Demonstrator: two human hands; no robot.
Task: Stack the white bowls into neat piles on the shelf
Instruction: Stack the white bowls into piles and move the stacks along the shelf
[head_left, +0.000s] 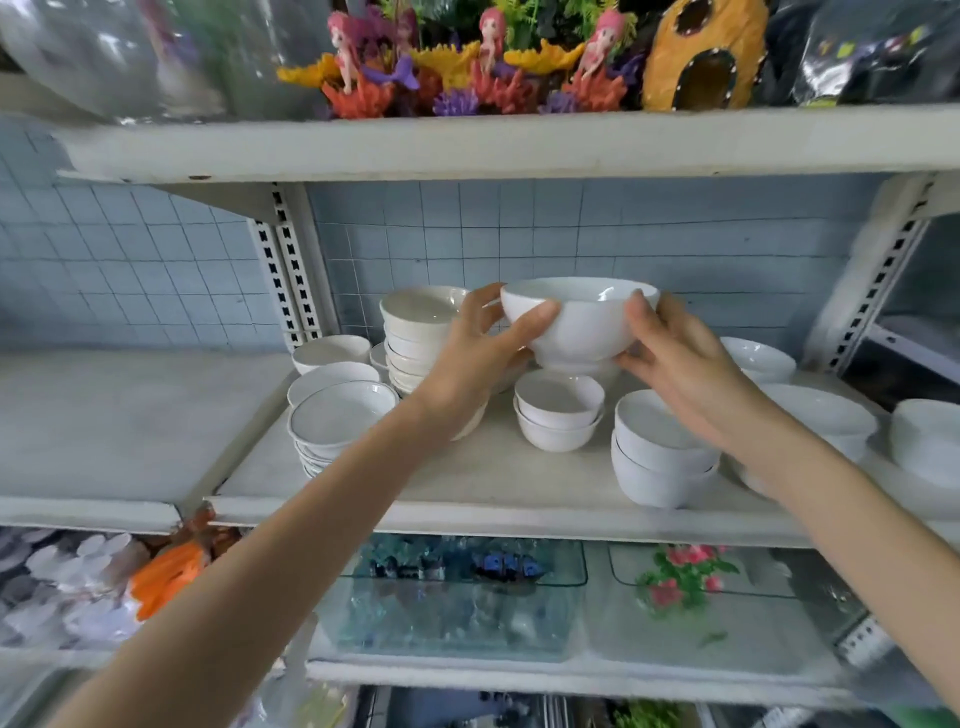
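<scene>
White bowl (579, 322) up off the shelf (467, 483), above its middle toward the back edge; gripped from both sides, left hand (483, 348) with thumb across the near wall, right hand (675, 353) curled round rim and underside. Likely to slip if either grip eases; would land on the nested small bowls (560, 410) just below and chip. Could also clip the tall cream stack (421, 338) beside the left hand; enough, probably, to topple it. Right wrist close over the two-bowl pile (660, 452) near the front edge; risks nudging it off.
</scene>
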